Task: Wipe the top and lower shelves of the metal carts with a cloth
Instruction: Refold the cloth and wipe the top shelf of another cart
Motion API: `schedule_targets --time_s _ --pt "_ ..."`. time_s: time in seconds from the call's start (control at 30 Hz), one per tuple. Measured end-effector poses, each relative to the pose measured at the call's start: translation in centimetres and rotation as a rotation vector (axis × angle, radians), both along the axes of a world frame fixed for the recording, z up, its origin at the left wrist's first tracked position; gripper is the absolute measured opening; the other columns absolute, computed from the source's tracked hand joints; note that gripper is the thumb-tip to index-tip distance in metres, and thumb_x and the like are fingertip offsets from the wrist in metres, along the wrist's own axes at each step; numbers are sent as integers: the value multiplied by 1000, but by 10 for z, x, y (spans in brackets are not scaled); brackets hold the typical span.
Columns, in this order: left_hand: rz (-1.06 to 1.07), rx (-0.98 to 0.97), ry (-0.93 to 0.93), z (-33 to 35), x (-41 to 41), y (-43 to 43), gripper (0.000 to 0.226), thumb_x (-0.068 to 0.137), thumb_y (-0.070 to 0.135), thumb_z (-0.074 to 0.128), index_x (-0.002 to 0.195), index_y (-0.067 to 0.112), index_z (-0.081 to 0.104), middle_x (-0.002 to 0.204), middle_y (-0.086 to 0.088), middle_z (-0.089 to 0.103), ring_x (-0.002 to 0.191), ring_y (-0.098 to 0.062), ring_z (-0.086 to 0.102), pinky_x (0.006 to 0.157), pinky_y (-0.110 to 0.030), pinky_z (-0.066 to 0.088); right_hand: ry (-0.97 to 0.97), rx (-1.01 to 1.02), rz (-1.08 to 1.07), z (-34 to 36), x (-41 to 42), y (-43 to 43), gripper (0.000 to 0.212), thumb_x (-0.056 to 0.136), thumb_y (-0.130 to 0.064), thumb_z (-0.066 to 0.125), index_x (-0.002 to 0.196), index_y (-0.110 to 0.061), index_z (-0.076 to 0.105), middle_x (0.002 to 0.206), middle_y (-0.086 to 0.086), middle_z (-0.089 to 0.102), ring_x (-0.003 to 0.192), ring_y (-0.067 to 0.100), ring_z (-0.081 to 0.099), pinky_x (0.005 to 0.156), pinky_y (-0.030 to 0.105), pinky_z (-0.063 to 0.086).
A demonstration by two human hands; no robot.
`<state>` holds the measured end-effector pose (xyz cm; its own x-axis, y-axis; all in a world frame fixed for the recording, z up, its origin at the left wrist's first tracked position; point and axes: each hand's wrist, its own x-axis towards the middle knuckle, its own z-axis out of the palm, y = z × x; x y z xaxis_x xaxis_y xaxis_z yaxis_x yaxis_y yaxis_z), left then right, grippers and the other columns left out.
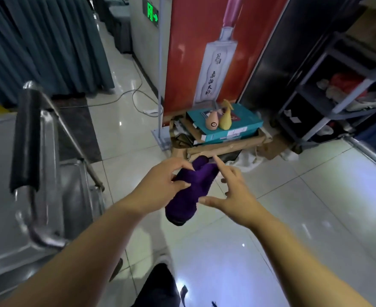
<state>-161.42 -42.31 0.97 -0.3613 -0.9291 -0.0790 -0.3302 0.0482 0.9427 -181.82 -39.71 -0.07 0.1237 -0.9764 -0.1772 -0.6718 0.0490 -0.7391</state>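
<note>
A bunched purple cloth [190, 191] hangs in front of me above the tiled floor. My left hand [158, 188] grips its upper part, thumb and fingers curled around the fabric. My right hand [231, 193] is just to the cloth's right with fingers spread and straight, the fingertips near or touching the fabric. A metal cart [3, 196] fills the left side, its steel top shelf facing me and its black padded handle [26, 140] standing between the shelf and my arms. The cart's lower shelf is hidden from view.
A pile of flattened cardboard and teal boxes [224, 127] lies ahead against a red poster panel [216, 52]. A grey shelving rack [337, 94] with rags stands at the right. A cable [136, 100] runs across the floor. Grey curtains [38, 41] hang at the far left.
</note>
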Motion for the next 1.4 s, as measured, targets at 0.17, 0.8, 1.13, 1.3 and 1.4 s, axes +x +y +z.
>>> schedule_targets --time_s 0.17,0.8,1.13,1.3,1.4 --pt "-31 -7 -48 4 -16 -92 48 85 0 58 90 48 58 109 19 58 94 -2 57 74 -17 45 182 -155 -21 15 -17 -110 34 75 -33 77 104 -30 58 111 -8 48 104 11 46 90 32 44" --pt "536 21 -331 -2 31 -351 24 71 28 77 73 33 53 105 14 45 90 -7 52 70 -15 46 -139 158 718 35 51 -483 16 74 -24 78 82 -36 72 85 -10 69 79 4 64 66 19 51" --pt "618 52 -276 10 133 -436 25 60 16 64 67 33 47 105 15 47 92 -12 58 74 -25 55 147 -191 1195 30 196 -610 21 79 -19 72 88 -36 63 122 -10 58 115 15 47 101 39 38" --pt "709 23 -386 11 214 -497 24 63 14 64 70 25 44 95 5 52 80 -16 56 67 -29 52 63 -163 1094 28 278 -670 24 80 -20 70 78 -40 57 85 -16 59 81 4 56 72 24 48" --pt "805 1 -470 15 261 -533 25 64 12 66 67 22 43 77 6 53 65 -11 51 55 -23 40 -43 -162 993 34 326 -707 28 77 -19 74 81 -40 55 85 -15 60 77 4 59 66 22 53"
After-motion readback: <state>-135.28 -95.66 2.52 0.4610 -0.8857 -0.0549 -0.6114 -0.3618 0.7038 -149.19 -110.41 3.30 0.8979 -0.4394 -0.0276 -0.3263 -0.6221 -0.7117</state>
